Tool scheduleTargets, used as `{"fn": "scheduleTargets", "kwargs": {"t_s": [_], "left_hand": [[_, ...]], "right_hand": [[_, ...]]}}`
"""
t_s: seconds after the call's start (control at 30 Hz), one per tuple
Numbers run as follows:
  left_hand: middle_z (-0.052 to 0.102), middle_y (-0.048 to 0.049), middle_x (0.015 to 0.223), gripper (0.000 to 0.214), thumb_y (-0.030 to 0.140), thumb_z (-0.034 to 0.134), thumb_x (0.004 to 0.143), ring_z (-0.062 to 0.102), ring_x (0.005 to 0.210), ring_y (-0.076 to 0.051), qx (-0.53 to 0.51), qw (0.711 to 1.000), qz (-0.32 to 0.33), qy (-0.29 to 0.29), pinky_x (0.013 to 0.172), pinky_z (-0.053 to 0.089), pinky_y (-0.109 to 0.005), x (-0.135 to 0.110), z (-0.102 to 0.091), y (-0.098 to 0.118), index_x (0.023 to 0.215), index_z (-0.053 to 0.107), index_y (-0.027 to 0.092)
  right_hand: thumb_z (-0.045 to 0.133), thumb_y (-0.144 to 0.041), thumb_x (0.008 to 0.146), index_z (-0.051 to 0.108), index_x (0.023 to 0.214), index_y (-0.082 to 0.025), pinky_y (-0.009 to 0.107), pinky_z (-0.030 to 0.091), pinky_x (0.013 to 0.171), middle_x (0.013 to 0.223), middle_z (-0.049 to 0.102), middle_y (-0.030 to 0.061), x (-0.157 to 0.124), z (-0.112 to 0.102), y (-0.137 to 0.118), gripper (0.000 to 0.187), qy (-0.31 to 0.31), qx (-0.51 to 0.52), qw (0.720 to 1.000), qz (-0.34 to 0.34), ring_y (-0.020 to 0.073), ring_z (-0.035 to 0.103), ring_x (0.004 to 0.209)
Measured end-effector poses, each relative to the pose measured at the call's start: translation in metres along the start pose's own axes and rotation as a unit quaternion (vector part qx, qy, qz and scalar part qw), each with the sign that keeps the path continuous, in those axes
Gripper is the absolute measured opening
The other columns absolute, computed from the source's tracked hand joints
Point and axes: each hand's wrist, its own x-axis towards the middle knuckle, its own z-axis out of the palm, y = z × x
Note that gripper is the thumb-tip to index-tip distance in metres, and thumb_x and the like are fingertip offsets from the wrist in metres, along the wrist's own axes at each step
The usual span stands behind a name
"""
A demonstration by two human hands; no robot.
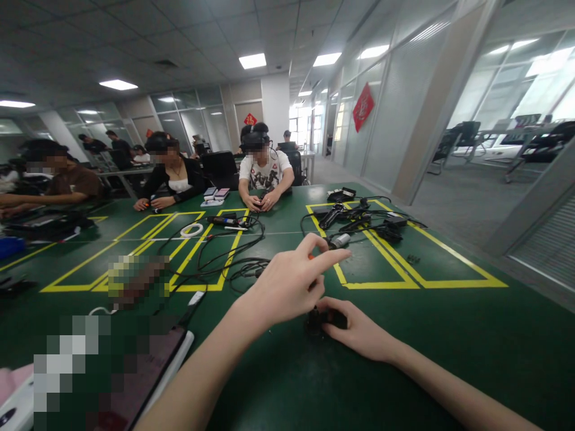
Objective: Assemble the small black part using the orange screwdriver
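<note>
My left hand (pixel 291 281) is raised over the table with its fingers partly curled and one finger stretched to the right. A grey-and-orange tool, with its grey cylindrical end (pixel 340 240) showing past the fingers, looks like a screwdriver handle; the rest is hidden by the hand. Just below, my right hand (pixel 354 329) rests on the green tabletop, thumb and fingers closed around a small dark part (pixel 315 323). That part stands on the table, half covered by my hands, so its kind cannot be made out.
Black cables and devices (pixel 359 218) lie in the yellow-taped area beyond my hands. More cables (pixel 233 251) and a white tape roll (pixel 191 230) are farther left. A phone or tablet (pixel 148 371) lies near my left forearm. A co-worker (pixel 265 167) works opposite; others sit left.
</note>
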Motion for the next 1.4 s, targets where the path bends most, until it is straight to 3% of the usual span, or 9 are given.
{"fn": "scheduleTargets", "kwargs": {"t_s": [0.2, 0.3, 0.4, 0.57, 0.77, 0.87, 1.0, 1.2, 1.4], "left_hand": [[0.069, -0.0069, 0.104, 0.042, 0.011, 0.055, 0.083, 0.065, 0.095, -0.021, 0.002, 1.0, 0.025, -0.006, 0.083, 0.052, -0.033, 0.0009, -0.0032, 0.0002, 0.122, 0.068, 0.019], [0.065, -0.0079, 0.117, 0.046, 0.006, 0.051, 0.084, 0.065, 0.089, -0.017, 0.007, 1.0, 0.026, 0.0, 0.08, 0.053, -0.032, 0.0004, -0.0027, -0.0002, 0.125, 0.066, 0.021], [0.059, -0.0086, 0.131, 0.047, 0.013, 0.05, 0.092, 0.064, 0.078, -0.013, 0.015, 1.0, 0.005, 0.001, 0.074, 0.054, -0.03, -0.0008, -0.002, 0.0, 0.136, 0.059, 0.024], [0.068, -0.0068, 0.114, 0.046, 0.011, 0.055, 0.085, 0.067, 0.098, -0.02, -0.019, 0.999, 0.023, -0.012, 0.083, 0.054, -0.031, -0.0033, -0.0045, 0.0013, 0.129, 0.064, 0.02], [0.063, -0.0068, 0.129, 0.041, 0.01, 0.05, 0.09, 0.063, 0.075, -0.013, 0.036, 0.999, 0.001, -0.007, 0.068, 0.049, -0.028, -0.0046, -0.0022, 0.0007, 0.125, 0.066, 0.023], [0.067, -0.0055, 0.12, 0.036, 0.013, 0.052, 0.09, 0.064, 0.079, -0.015, 0.032, 0.999, -0.007, -0.006, 0.069, 0.049, -0.029, -0.0041, -0.0018, 0.0025, 0.122, 0.067, 0.022], [0.067, -0.0068, 0.116, 0.04, 0.01, 0.056, 0.08, 0.065, 0.088, -0.019, 0.03, 1.0, -0.007, 0.005, 0.078, 0.05, -0.033, -0.0048, -0.0033, 0.0044, 0.116, 0.07, 0.02], [0.065, -0.0057, 0.123, 0.042, 0.013, 0.048, 0.092, 0.063, 0.078, -0.015, 0.03, 0.999, -0.016, -0.016, 0.068, 0.048, -0.029, -0.0066, -0.0032, 0.0009, 0.129, 0.065, 0.024], [0.066, -0.0067, 0.115, 0.043, 0.011, 0.056, 0.08, 0.063, 0.099, -0.022, 0.028, 1.0, 0.007, -0.004, 0.087, 0.05, -0.036, -0.0051, -0.0075, 0.0012, 0.121, 0.069, 0.019]], "right_hand": [[0.059, -0.017, 0.079, 0.072, 0.105, -0.018, 0.04, 0.053, 0.093, 0.106, 0.077, 0.0067, 0.0006, 0.0001, 0.0032, 0.03, -0.004, 0.009, 1.0, -0.005, 0.0268, 0.069, 0.1], [0.058, -0.016, 0.079, 0.072, 0.107, -0.018, 0.038, 0.054, 0.09, 0.106, 0.077, 0.0064, 0.0021, 0.0004, 0.0042, 0.031, -0.009, 0.014, 1.0, -0.005, 0.0255, 0.069, 0.098], [0.058, -0.015, 0.079, 0.072, 0.108, -0.018, 0.037, 0.053, 0.089, 0.106, 0.077, 0.0061, 0.0027, 0.0011, 0.0044, 0.032, -0.01, 0.008, 1.0, -0.004, 0.0253, 0.069, 0.099], [0.058, -0.016, 0.079, 0.072, 0.105, -0.018, 0.04, 0.053, 0.092, 0.105, 0.077, 0.0065, 0.0015, 0.0021, 0.0036, 0.029, -0.003, 0.011, 1.0, -0.011, 0.0271, 0.069, 0.1], [0.058, -0.016, 0.078, 0.073, 0.105, -0.019, 0.038, 0.054, 0.089, 0.106, 0.077, 0.0066, 0.0012, 0.0019, -0.0003, 0.031, -0.004, -0.003, 1.0, 0.001, 0.0263, 0.069, 0.099], [0.058, -0.016, 0.077, 0.072, 0.105, -0.019, 0.039, 0.054, 0.089, 0.106, 0.077, 0.0071, 0.0019, 0.0023, -0.0003, 0.031, -0.001, 0.003, 1.0, 0.0, 0.0267, 0.069, 0.099], [0.059, -0.016, 0.078, 0.072, 0.105, -0.018, 0.039, 0.054, 0.09, 0.105, 0.077, 0.0067, 0.0015, 0.0029, -0.0008, 0.03, -0.002, 0.014, 1.0, -0.009, 0.0264, 0.069, 0.097], [0.057, -0.014, 0.077, 0.072, 0.106, -0.018, 0.038, 0.053, 0.091, 0.107, 0.076, 0.0063, 0.0006, 0.0026, 0.0016, 0.032, -0.005, 0.005, 1.0, 0.0, 0.0246, 0.068, 0.099], [0.058, -0.016, 0.078, 0.071, 0.108, -0.018, 0.038, 0.053, 0.09, 0.107, 0.077, 0.0064, 0.0002, 0.0006, 0.0034, 0.032, -0.015, 0.012, 1.0, -0.007, 0.0252, 0.068, 0.1]]}}
